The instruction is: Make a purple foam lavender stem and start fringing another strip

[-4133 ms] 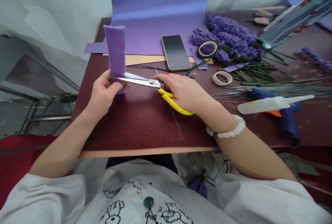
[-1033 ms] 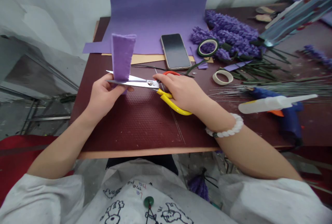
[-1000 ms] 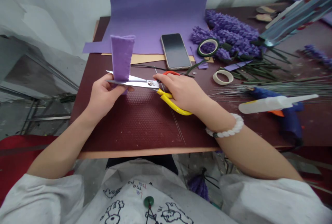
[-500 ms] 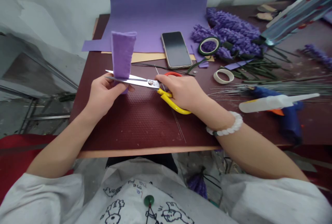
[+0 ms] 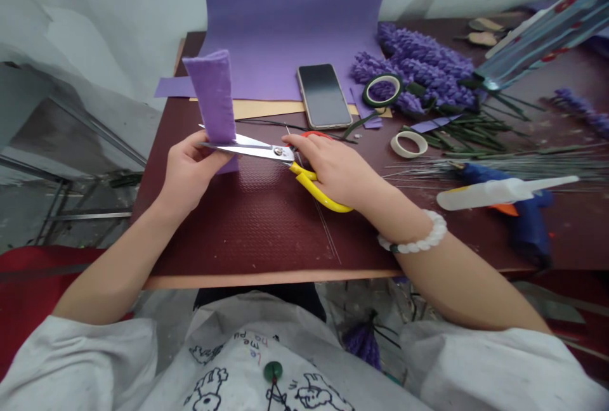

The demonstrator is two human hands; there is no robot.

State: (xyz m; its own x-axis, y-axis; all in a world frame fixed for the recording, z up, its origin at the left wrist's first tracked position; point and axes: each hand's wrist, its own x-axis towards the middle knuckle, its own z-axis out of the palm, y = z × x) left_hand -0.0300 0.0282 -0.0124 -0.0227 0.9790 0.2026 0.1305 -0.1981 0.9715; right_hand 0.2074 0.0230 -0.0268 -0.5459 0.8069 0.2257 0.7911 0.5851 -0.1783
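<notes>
My left hand [image 5: 193,167] pinches a folded purple strip [image 5: 212,94] near its lower end, and the strip stands up above the fingers, leaning left. Across its lower part lie the blades of a pair of scissors [image 5: 259,149], one on each side of the strip and slightly apart. My right hand [image 5: 335,167] is wrapped round the scissors' red and yellow handles. The left fingertips sit just under the blades, partly covered by them. Below the hand a short end of the strip shows.
Behind the hands are a large purple sheet [image 5: 285,30] and a phone [image 5: 325,95]. To the right lie green tape [image 5: 383,90], a white tape roll [image 5: 409,144], purple flower stalks [image 5: 428,65], thin wires [image 5: 476,167], a white bottle [image 5: 504,192] and a blue glue gun [image 5: 528,227].
The purple strip's top has tipped to the left. The scissors stay across its lower part, and both hands have barely moved.
</notes>
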